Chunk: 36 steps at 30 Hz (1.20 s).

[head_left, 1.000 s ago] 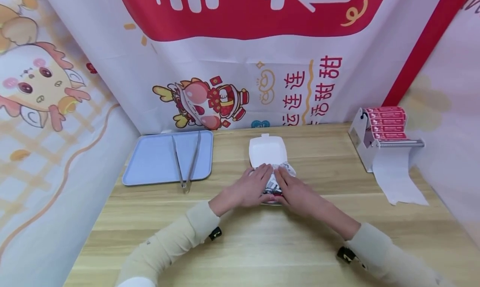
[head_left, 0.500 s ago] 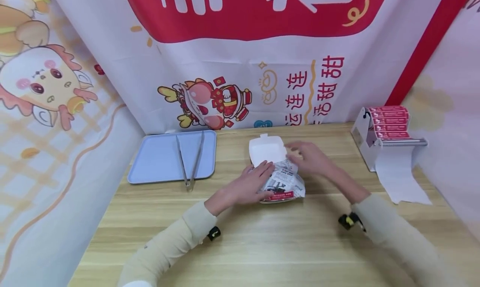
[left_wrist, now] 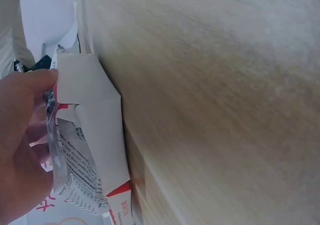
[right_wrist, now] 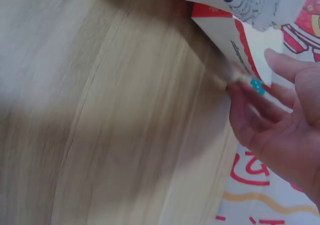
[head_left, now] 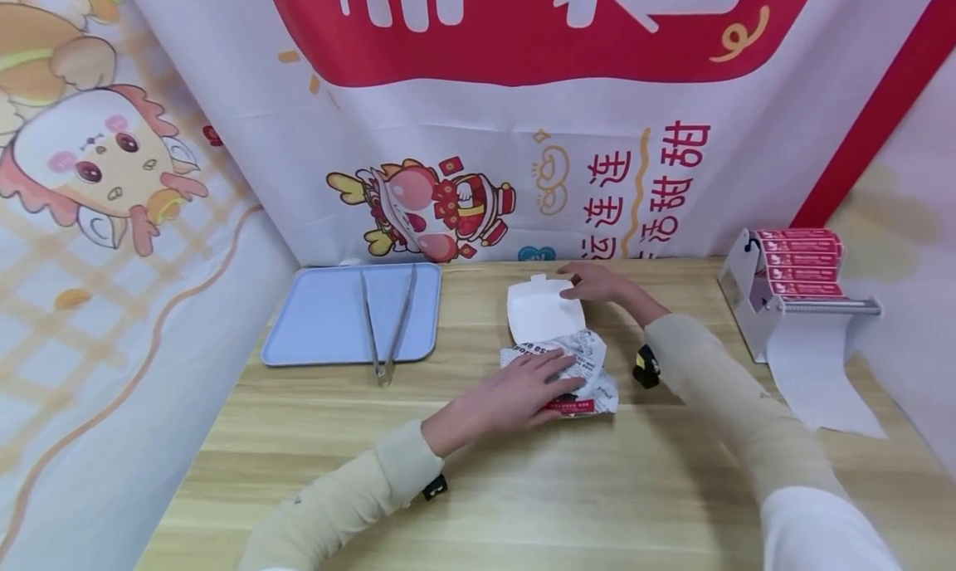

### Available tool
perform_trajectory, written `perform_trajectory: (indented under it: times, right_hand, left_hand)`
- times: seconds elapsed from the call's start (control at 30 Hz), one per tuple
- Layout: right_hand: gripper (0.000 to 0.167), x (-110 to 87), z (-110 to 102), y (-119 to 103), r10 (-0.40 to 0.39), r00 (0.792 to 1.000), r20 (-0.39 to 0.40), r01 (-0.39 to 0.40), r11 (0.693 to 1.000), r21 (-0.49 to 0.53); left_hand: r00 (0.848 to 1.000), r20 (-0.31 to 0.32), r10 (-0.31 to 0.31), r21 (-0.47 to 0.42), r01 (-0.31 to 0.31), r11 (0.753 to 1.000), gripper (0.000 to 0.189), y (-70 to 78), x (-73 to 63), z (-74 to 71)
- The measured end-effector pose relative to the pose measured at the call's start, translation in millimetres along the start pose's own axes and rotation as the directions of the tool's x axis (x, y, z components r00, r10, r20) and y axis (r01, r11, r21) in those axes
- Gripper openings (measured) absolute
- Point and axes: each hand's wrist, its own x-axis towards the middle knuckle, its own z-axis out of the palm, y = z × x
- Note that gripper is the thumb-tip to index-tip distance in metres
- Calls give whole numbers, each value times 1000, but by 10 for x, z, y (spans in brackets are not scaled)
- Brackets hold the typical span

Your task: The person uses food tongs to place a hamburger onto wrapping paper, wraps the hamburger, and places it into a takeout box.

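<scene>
A small white takeaway box stands with its lid (head_left: 548, 315) folded back; printed paper wrap (head_left: 590, 357) covers its near part, hiding what lies under it. My left hand (head_left: 523, 390) rests on the wrap with its fingers stretched across it. In the left wrist view, the thumb is at the edge of the box wall (left_wrist: 102, 135). My right hand (head_left: 601, 285) is at the far right corner of the lid. Seen from the right wrist, its thumb stands apart from the bent fingers (right_wrist: 245, 115), with the lid's edge (right_wrist: 250, 60) between them.
Metal tongs (head_left: 388, 339) lie across a light blue tray (head_left: 314, 322) at the back left. A label dispenser (head_left: 747, 305) with a red-printed roll stands at the right, its white strip (head_left: 814, 380) hanging onto the table. A printed banner (head_left: 299, 181) closes off the back.
My right hand has left the paper wrap and moved away to the lid's far corner. My left hand has stayed on the wrap, and more of the paper now shows.
</scene>
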Motion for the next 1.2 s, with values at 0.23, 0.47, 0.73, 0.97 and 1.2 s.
perform_trajectory:
  times: [0.23, 0.47, 0.73, 0.97, 1.2]
  right_hand:
    - [35, -26, -14, -154, -5, 988, -153, 3, 1000, -13]
    - [14, -295, -136, -371, -60, 960, -274, 102, 985, 142]
    - [35, -878, -95, -623, -292, 922, -256, 292, 956, -37]
    - [72, -1199, 173, -715, -390, 916, -90, 369, 910, -187]
    - [74, -1325, 352, -770, -387, 919, -69, 361, 900, -242]
  left_hand:
    - [1000, -7, -1, 39, 1, 999, 57, 38, -20, 77]
    - [1000, 13, -21, 30, 21, 999, 60, 4, 8, 136]
    - [999, -31, -12, 64, 14, 998, 58, -1, 33, 211]
    - [990, -80, -116, 48, 120, 992, 58, -24, -47, 238]
    - [961, -249, -118, 2, 122, 993, 26, 65, -234, 211]
